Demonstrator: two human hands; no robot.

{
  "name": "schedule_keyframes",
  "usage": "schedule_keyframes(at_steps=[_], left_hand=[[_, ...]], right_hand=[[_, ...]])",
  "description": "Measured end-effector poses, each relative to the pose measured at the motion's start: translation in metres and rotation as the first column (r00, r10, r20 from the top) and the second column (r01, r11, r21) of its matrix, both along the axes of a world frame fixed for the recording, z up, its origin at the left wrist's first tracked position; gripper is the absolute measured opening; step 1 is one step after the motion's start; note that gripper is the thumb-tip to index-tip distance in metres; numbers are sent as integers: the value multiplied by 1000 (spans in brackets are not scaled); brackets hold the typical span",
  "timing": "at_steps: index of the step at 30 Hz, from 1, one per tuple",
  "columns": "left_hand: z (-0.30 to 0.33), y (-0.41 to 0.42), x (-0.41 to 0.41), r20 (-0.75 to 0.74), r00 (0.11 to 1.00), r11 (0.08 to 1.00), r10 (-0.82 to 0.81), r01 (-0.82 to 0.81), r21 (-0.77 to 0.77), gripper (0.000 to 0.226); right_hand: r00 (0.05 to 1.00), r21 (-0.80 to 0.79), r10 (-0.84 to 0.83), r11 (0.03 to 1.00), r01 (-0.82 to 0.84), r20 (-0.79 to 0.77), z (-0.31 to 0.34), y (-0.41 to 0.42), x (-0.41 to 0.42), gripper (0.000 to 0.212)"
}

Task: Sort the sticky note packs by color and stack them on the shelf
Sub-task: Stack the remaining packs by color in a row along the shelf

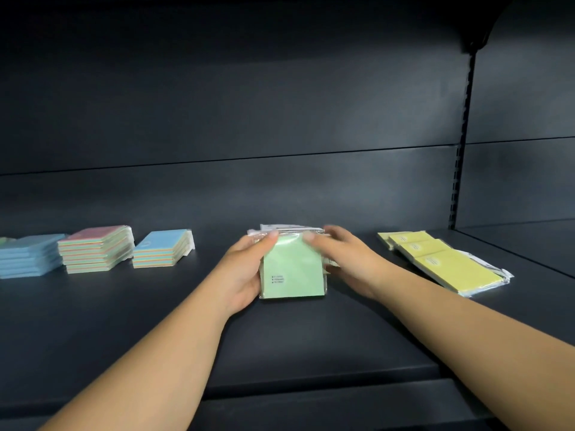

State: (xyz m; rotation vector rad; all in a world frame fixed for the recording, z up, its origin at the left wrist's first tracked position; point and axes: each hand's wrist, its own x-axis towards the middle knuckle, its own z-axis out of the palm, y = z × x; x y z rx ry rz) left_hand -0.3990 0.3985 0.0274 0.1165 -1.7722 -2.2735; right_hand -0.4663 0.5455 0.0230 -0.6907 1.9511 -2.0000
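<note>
A green sticky note pack [292, 272] in clear wrap sits in the middle of the dark shelf [280, 337], seemingly on top of other packs whose wrap shows behind it. My left hand [245, 272] grips its left side with the thumb on its top edge. My right hand [339, 259] holds its right side, thumb on top. A row of yellow packs [441, 262] lies fanned out to the right. On the left stand a blue-topped stack [161, 248], a pink-topped multicolour stack [96, 248] and a blue stack [28, 256].
The shelf's dark back panel [249, 119] rises behind the packs. A slotted upright [460, 157] stands at the back right, with another shelf bay beyond it. The shelf's front lip [311, 396] runs below my forearms.
</note>
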Motion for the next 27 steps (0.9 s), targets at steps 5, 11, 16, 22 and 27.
schedule_keyframes(at_steps=[5,11,16,22,27], left_hand=[[1,3,0,-58,996,998,-65,64,-16,18],[-6,2,-1,-122,985,975,-120,94,-200,27],[-8,4,-2,-163,986,974,-28,-9,-225,30],[-12,1,-5,-57,997,968,-56,40,-247,37],[-16,2,-5,-35,994,979,-104,96,-183,30]], right_hand=[[997,-36,64,997,-62,53,-1,2,0,20],[997,-82,61,995,-65,-51,-4,0,2,9],[997,-80,39,996,-44,-63,-3,-1,3,14],[997,-26,49,998,-50,-55,-5,-2,1,15],[996,8,80,997,-81,38,-7,2,-5,20]])
